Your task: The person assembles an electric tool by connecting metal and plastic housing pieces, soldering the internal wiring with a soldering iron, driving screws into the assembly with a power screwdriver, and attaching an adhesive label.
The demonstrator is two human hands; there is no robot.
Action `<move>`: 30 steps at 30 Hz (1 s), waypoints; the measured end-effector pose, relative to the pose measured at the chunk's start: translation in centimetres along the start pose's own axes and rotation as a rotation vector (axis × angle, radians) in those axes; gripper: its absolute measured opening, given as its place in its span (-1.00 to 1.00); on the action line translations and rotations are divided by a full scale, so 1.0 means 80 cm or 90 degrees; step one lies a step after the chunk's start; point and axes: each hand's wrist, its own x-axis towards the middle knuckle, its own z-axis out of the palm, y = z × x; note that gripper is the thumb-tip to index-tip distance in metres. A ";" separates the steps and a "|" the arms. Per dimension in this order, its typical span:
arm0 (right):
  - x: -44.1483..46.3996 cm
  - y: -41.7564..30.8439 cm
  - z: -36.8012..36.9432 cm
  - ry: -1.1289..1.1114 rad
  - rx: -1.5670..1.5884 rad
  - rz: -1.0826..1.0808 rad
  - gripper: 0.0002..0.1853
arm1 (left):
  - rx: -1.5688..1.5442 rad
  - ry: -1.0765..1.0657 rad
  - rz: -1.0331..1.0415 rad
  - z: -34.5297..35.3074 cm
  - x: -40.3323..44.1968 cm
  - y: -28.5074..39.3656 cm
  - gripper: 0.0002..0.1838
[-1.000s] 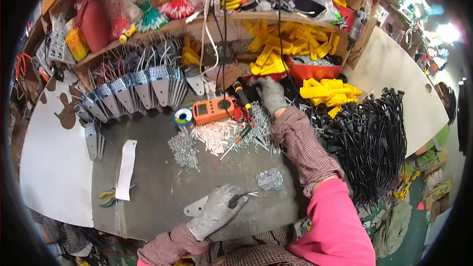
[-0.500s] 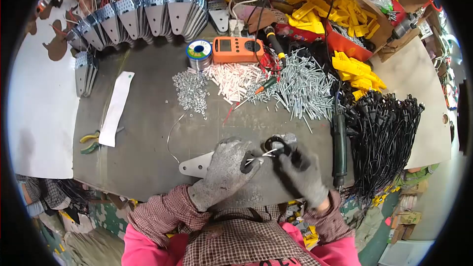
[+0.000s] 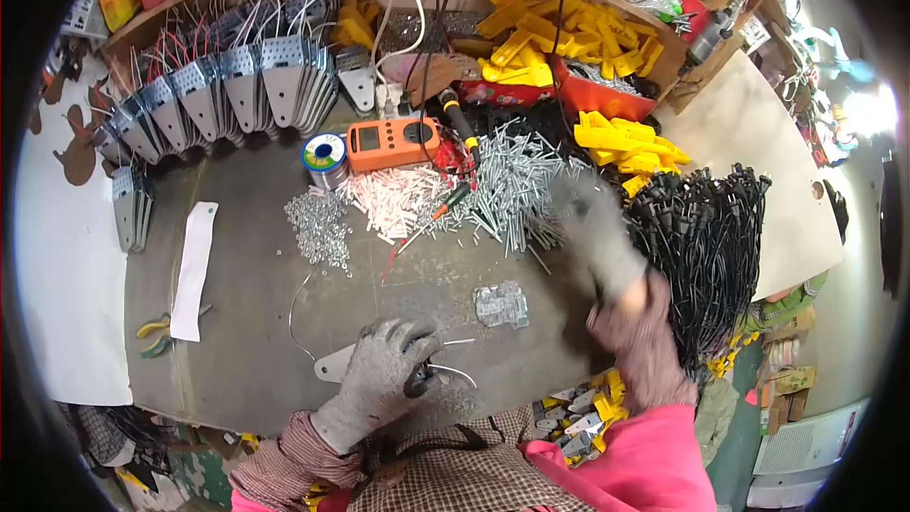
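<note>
My left hand (image 3: 384, 379), in a grey glove, is closed over a metal plate (image 3: 334, 364) near the front edge of the table. White wires (image 3: 455, 374) stick out to the right from a black part under its fingers. My right hand (image 3: 599, 232), also gloved, is smeared by motion beside the right end of the screw pile (image 3: 517, 185); its fingers cannot be made out. Between the hands lies a small clear plastic piece (image 3: 500, 305).
An orange meter (image 3: 393, 143), a solder spool (image 3: 325, 161), white sleeves (image 3: 393, 201) and small nuts (image 3: 320, 230) lie behind. Black cables (image 3: 706, 256) are at right, yellow parts (image 3: 626, 142) behind them. Pliers (image 3: 154, 334) and a paper strip (image 3: 194, 270) are at left.
My right hand has left the black part and wires beside my left hand and moved back and right, toward the screws. The clear piece is uncovered. The whole view has shifted.
</note>
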 end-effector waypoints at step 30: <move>-0.072 0.066 0.048 -0.056 -0.105 -0.039 -0.80 | 0.501 -0.134 0.271 0.031 0.250 -0.049 -0.76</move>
